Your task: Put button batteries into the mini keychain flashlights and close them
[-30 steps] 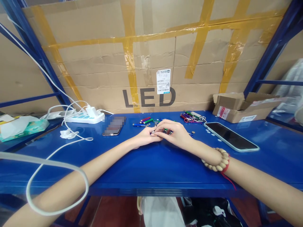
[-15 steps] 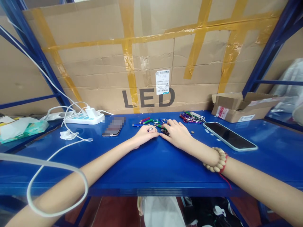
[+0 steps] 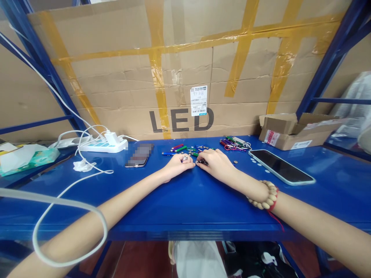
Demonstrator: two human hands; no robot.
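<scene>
My left hand (image 3: 178,166) is closed, thumb against fingers, around a small silvery metal piece (image 3: 184,158) that shows at the top of the fist. Close beside it my right hand (image 3: 216,163) has its fingers curled down, the tips near the left thumb. Small dark and shiny parts (image 3: 202,161) show under its fingers; which one it grips is hidden. Behind the hands lie a green metal tube (image 3: 181,148), a red tube (image 3: 176,147) and a blue tube (image 3: 168,153), among loose small pieces.
Several coloured tubes with clips (image 3: 235,143) lie in a pile to the right, near a phone (image 3: 282,166) and an opened cardboard box (image 3: 290,135). On the left are another phone (image 3: 139,155), a power strip (image 3: 118,146) and a looping white cable (image 3: 66,202). A large carton (image 3: 121,88) stands behind.
My right hand's fingers have curled inward and drawn slightly toward me over the small parts. My left hand stays nearly still, holding the silvery piece.
</scene>
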